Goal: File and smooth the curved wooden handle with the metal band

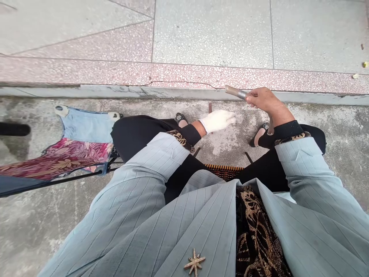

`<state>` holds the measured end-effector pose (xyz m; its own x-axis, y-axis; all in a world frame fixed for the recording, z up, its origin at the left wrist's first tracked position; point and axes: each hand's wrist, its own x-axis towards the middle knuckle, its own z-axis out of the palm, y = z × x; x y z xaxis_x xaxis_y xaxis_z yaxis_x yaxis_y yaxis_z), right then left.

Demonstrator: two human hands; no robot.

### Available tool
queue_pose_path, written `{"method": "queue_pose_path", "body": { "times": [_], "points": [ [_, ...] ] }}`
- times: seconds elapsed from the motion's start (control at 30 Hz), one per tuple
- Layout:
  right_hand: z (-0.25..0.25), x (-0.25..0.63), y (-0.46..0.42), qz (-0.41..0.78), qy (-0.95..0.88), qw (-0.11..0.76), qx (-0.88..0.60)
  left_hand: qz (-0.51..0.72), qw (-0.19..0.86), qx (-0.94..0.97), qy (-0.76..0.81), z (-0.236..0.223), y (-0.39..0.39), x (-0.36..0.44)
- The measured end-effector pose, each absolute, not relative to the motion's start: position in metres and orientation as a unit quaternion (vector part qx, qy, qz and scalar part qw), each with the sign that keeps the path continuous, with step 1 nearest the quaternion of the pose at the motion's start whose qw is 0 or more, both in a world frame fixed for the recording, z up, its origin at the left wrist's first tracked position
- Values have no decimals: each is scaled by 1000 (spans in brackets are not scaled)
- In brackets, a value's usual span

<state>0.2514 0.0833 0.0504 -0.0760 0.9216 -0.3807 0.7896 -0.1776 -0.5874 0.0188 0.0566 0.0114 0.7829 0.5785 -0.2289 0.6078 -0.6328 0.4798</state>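
Pale speckled tiles (213,34) fill the top of the frame, bordered by a pinkish strip with a jagged crack running along it; below their edge lies rough, stained concrete (155,105). At the left of the frame stands a folding chair (83,123) of blue and flowered cloth, and a woven seat (223,172) shows between the person's legs. Small yellowish scraps (355,76) lie on the tiles at the upper right.

The person's bare right hand (263,99) is right of centre in the upper half of the frame, holding a tool (236,92) by its handle. Thumb and fingers close around the handle beside a silvery wrapping, while the handle's pale end points left, over the tile edge. A dull, narrow strip, perhaps the tool's metal part, emerges beneath the palm near the cuff.

The left hand (218,120), in a white glove, is near the centre, apart from the tool. Its fingers reach rightward, loosely together; the palm is hidden, so whether they pinch anything cannot be told.

If that strip is a blade, a careless turn of the wrist could bring it against the bare forearm or the trouser leg. A loose hold near the wrapping might also let the tool twist or drop towards the shoe (265,126) below.
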Motion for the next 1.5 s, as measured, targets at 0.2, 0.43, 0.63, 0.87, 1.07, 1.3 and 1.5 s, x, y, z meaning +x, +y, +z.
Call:
{"method": "queue_pose_path", "body": {
  "times": [0.2,0.43,0.63,0.87,1.07,1.3,1.5],
  "points": [
    [54,243,79,294,-712,-76,-633,-50,150,922,353,48,57,10],
    [67,229,68,416,-767,-151,-465,-3,132,917,378,66,69,-7],
    [75,229,63,462,-773,-131,-415,9,162,900,405,58,79,-13],
    [84,227,56,499,-762,-119,-395,-10,144,902,407,56,85,-15],
    [92,231,52,501,-765,-80,-397,-29,191,892,409,40,90,-14],
    [99,232,47,531,-739,-34,-414,-41,248,892,375,31,88,-7],
    [97,238,48,490,-704,85,-507,-41,295,891,342,15,75,1]
  ]
}}
